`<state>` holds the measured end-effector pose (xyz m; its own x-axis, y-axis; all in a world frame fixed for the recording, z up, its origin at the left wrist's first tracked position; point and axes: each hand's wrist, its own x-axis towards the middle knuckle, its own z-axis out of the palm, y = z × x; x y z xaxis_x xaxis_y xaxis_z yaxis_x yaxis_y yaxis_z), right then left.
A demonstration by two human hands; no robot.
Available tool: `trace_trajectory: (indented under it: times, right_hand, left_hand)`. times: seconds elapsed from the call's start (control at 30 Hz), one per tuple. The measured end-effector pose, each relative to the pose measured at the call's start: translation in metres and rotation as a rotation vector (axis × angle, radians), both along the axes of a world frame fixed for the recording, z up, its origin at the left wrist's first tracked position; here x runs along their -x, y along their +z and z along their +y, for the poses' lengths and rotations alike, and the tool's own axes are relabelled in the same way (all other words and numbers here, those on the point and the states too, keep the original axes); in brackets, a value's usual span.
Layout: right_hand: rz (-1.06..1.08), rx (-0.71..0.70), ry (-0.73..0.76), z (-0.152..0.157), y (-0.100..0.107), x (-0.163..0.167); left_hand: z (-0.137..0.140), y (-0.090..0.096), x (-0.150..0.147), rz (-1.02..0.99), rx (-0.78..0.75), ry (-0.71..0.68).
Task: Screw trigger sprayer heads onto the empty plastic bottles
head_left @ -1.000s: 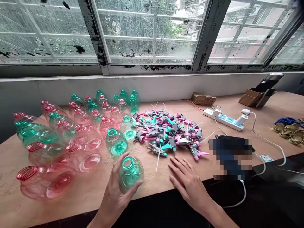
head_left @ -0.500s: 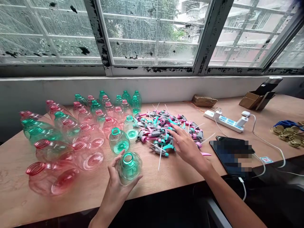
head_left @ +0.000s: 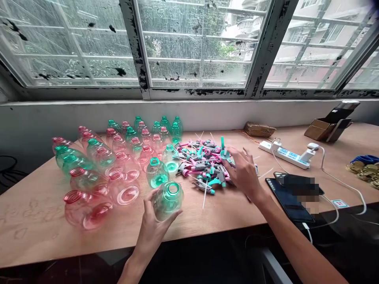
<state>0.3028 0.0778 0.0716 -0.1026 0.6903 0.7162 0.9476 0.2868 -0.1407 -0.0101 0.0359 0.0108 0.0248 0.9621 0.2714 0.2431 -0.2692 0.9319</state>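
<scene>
Green bottle [head_left: 168, 202], one, in left hand [head_left: 156, 225]

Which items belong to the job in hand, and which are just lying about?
Likely in the job:
- green bottle in left hand
- teal sprayer at right hand
- sprayer pile
- standing bottles

Apparently lying about:
- power strip
- dark devices
- carton
- gold pieces

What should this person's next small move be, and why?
Probably bring the spray top toward the green bottle: it appears pinched by the right hand over the pile of sprayers, while the left hand holds the bottle with its mouth up and uncapped.
</scene>
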Motion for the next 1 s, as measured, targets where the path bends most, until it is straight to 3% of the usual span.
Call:
trace_trajectory:
  times: [0.07,0.17,0.27,0.5,0.63,0.73,0.83,1.0]
  right_hand:
    - [0.007,-0.127,0.090,-0.032,0.002,0.002]
    - [-0.084,-0.097,0.107,-0.077,-0.003,0.002]
    - [-0.144,-0.110,0.074,-0.103,-0.012,0.000]
    - [-0.217,-0.059,0.034,-0.113,-0.014,0.001]
    - [-0.165,-0.011,0.112,-0.113,-0.015,0.010]
    - [-0.008,0.019,0.279,-0.112,-0.022,0.016]
    - [0.285,0.105,0.473,-0.109,-0.033,0.024]
    - [0.947,0.442,0.632,-0.098,-0.045,0.042]
  left_hand:
    - [-0.001,0.002,0.000,-0.032,0.019,-0.007]
    - [-0.003,0.004,0.003,-0.052,0.000,-0.041]
    - [-0.004,0.006,0.006,-0.065,0.000,-0.082]
    - [-0.005,0.012,0.011,-0.101,0.033,-0.131]
    - [-0.006,0.013,0.011,-0.081,0.048,-0.182]
    - [-0.009,0.016,0.010,-0.066,0.024,-0.205]
    - [-0.015,0.024,0.003,-0.084,0.036,-0.287]
    - [-0.014,0.031,-0.013,-0.007,0.001,-0.337]
